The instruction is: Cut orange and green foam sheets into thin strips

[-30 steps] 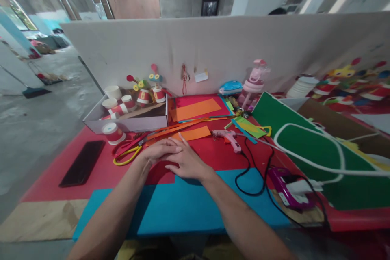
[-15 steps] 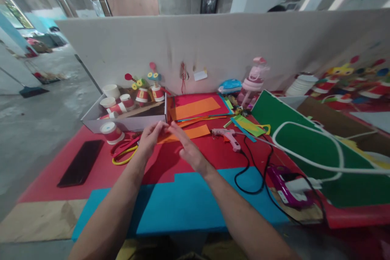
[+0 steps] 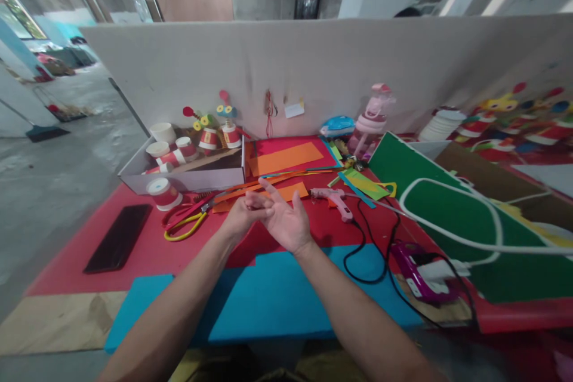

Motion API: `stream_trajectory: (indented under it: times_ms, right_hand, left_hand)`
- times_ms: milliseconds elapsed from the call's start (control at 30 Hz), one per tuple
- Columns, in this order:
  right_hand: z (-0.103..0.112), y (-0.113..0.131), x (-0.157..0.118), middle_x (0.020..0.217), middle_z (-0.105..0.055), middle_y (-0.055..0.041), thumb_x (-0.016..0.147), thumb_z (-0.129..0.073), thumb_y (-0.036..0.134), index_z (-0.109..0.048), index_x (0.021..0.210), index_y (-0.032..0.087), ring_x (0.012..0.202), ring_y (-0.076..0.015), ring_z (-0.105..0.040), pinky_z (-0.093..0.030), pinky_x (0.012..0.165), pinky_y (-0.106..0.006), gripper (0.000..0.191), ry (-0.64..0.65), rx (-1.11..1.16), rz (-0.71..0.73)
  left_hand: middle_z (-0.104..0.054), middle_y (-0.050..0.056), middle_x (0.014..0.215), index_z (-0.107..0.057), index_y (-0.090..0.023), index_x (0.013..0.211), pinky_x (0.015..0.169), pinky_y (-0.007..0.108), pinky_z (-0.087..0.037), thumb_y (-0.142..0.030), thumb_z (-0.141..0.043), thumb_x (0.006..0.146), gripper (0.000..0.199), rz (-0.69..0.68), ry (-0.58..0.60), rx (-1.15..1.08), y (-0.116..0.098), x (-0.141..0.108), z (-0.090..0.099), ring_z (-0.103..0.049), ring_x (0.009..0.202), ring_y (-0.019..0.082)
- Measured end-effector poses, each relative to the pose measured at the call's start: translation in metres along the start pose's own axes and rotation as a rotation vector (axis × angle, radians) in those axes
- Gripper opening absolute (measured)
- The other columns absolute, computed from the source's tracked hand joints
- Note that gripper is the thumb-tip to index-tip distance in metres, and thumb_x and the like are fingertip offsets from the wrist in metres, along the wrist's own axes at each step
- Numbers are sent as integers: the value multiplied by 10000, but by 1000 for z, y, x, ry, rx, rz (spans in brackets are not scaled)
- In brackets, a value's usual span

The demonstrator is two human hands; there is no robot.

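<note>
Two hands meet over the red sheet (image 3: 244,255). In the last half second, your left hand (image 3: 244,218) has come against the fingers of the other; its own fingers are drawn narrow, and whether they pinch anything small cannot be told. Your right hand (image 3: 286,221) has turned palm up, fingers spread, bearing nothing visible. Result: the hands engage each other; no tool appears lifted.

Surface, left to right, clocked from your hands: black smartphone (image 3: 117,239) at 9; red-and-white paper cup (image 3: 165,196) at 10, before the white cardboard box (image 3: 206,180); yellow-handled scissors (image 3: 179,239) at 9; orange paper strip (image 3: 293,192) at 1, just beyond the fingers; pink hot-glue gun (image 3: 336,202) at 3; green board (image 3: 447,209) at 3, farther out.

Room: concrete floor (image 3: 27,191) at 9; white partition (image 3: 201,65) at 12.
</note>
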State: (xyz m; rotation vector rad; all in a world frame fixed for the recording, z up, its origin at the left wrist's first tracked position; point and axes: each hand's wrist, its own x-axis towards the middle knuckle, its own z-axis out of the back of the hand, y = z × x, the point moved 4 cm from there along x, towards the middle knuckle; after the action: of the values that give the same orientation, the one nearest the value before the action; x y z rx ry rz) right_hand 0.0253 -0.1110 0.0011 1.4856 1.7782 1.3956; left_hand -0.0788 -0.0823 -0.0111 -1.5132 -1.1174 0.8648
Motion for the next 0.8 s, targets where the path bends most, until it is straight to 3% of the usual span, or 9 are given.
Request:
stream_trajectory:
  times_ms: [133,233,400,567,800]
  right_hand:
    - [4,-3,2,964,-715,-131,933,-112,724,-613,1296,144,1101,-261,-618,-450,984,-403,848,-70,24,-30]
    - [5,-4,2,998,-721,-111,956,-111,683,-621,1292,179,1117,-243,-616,-429,1017,-397,792,-98,18,-36]
    - [0,-4,2,1050,-716,-135,931,-93,717,-594,1321,148,1115,-253,-625,-438,1018,-406,853,-22,45,-48]
    - [1,-3,2,1080,-717,-131,956,-162,686,-615,1301,166,1128,-253,-624,-448,1020,-411,772,-62,14,-29]
    - [-2,-2,2,1368,-606,-117,937,-260,717,-502,1411,234,1217,-248,-596,-485,1009,-428,718,26,-17,-27]
  left_hand:
    - [-618,-13,670,-623,-142,612,674,249,-456,-281,-896,508,323,-26,-57,-23,1,1,-1,-546,647,98]
    - [-594,-28,617,-611,-145,615,641,238,-443,-309,-884,544,326,-10,-94,-24,4,2,0,-541,613,91]
    - [-618,-29,622,-620,-146,620,659,247,-451,-249,-894,512,312,-64,-119,-43,1,1,1,-566,627,102]
    - [-629,-13,611,-643,-138,626,644,260,-453,-293,-873,562,284,-47,-118,38,0,0,3,-580,619,118]
    - [-675,8,672,-689,-141,717,642,273,-495,-307,-855,597,264,-89,-145,99,-1,-1,5,-624,651,151]
